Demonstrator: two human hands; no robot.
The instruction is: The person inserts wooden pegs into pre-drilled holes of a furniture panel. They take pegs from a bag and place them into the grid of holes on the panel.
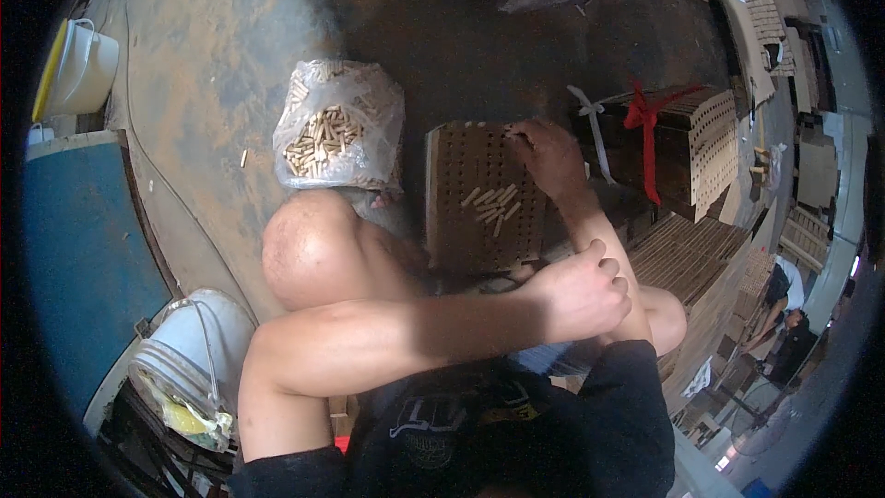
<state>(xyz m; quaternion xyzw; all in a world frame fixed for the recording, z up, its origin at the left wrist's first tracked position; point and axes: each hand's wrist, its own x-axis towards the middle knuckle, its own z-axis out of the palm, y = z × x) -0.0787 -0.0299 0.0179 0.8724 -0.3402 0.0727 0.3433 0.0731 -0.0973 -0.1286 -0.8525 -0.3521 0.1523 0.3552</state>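
Observation:
A brown board pierced with rows of holes (452, 212) lies in front of me, between my knees. Several short wooden dowels (495, 201) rest loose on it, and a few pale dowel ends show along its far edge. At the far right corner of the board, my right hand (553, 161) has its fingers pinched around what looks like a small wooden dowel. My left hand (585, 290) is curled closed and crosses over my right forearm; its palm is hidden, so anything inside cannot be seen. Beyond my left knee sits a clear plastic bag (383, 120) full of such dowels.
To the right stands a stack of perforated boards (714, 157) tied with red ribbon; more brown boards (687, 254) lie nearer. A white bucket (198, 350) is at lower left, beside a blue panel (88, 231). One dowel (243, 159) lies on the floor. Another person (784, 314) is far right.

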